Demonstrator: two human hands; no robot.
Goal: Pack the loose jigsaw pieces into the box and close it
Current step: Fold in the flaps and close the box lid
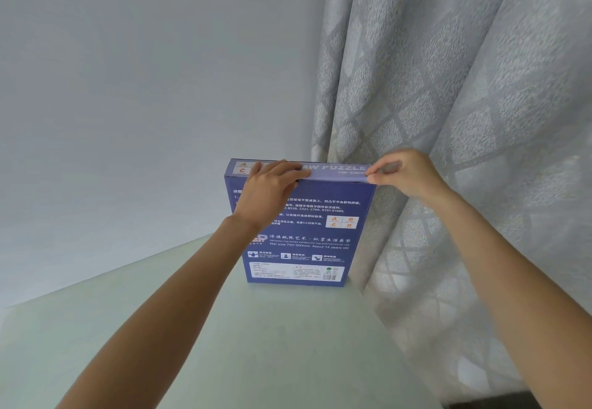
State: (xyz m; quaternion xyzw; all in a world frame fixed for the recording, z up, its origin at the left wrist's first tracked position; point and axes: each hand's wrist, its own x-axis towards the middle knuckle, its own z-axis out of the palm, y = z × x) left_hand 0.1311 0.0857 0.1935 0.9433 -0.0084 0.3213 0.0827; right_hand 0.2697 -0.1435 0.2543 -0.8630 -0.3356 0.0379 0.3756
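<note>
Soft, even daylight glows through the curtain [448,120] on the right (no glare). Shadows faint on the pale surface [224,344]. Wide-angle bending at edges; slight overall softness, small box [304,232] print blurry.

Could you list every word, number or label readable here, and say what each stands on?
Top flap of the blue box, partly covered by the left hand: "PUZZLE", "A", "C".
Box back: "A B C D" grid.
Box back: "Net size 700*500mm. About 14 years old".
Box back: "C521-C760, D761-D1000".
Chinese instruction lines, white label and barcode: too small to read.
</note>
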